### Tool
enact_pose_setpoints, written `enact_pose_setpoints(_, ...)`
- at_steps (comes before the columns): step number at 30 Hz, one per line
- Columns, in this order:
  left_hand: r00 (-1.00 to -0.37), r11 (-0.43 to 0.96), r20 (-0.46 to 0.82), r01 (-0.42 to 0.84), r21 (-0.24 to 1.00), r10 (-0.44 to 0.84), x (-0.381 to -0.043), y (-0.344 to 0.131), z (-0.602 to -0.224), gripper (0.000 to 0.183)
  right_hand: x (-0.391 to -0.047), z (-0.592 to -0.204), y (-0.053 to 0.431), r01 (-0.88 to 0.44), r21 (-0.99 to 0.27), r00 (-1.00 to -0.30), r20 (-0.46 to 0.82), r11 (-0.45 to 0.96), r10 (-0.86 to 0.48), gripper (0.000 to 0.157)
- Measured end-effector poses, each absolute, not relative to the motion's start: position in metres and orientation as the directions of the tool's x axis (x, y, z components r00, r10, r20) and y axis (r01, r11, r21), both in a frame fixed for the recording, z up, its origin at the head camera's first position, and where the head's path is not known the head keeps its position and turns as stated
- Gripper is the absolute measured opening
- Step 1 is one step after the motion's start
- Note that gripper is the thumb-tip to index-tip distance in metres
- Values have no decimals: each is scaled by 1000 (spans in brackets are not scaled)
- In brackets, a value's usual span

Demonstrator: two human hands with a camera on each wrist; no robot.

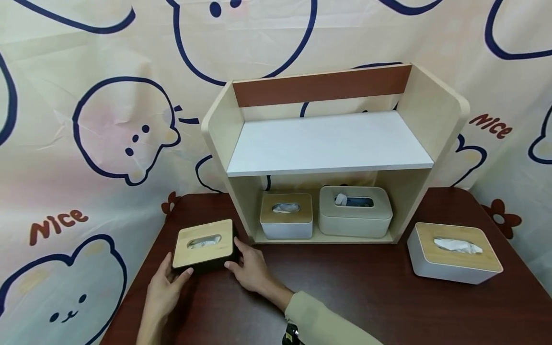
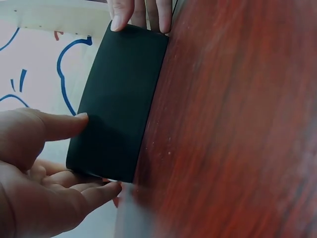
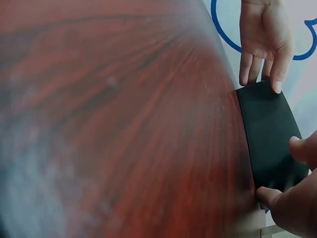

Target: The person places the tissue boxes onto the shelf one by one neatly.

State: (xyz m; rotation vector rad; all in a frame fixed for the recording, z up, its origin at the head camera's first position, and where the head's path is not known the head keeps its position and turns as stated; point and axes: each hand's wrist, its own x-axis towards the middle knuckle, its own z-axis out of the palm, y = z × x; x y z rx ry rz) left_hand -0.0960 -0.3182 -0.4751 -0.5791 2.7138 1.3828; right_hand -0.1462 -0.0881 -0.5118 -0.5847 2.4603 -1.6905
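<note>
A black tissue box with a light wooden lid sits at the left of the table, tissue visible in its oval slot. My left hand holds its left end, the thumb on the front face. At the right end my right hand grips the box, thumb on the front and fingers along the side. The left wrist view shows the black front face of the tissue box between both hands, its lower edge at the tabletop. Whether it touches the table I cannot tell.
A cream shelf unit with a white board stands at the back. Its lower compartment holds a small wooden-lidded tissue box and a cream tissue box. Another white tissue box with a wooden lid stands on the right of the dark table.
</note>
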Motion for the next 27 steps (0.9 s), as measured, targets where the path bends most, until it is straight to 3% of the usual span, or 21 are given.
enact_pose_setpoints(8, -917, 526, -119, -321, 788, -382, -92, -312, -480, 81, -144, -513, -89, -178, -962, -934, 99, 208, -342, 65)
enact_pose_setpoints(27, -843, 531, -19, -355, 769, -537, -66, -290, -466, 70, -129, -493, -64, -221, -929, -930, 110, 296, -350, 61)
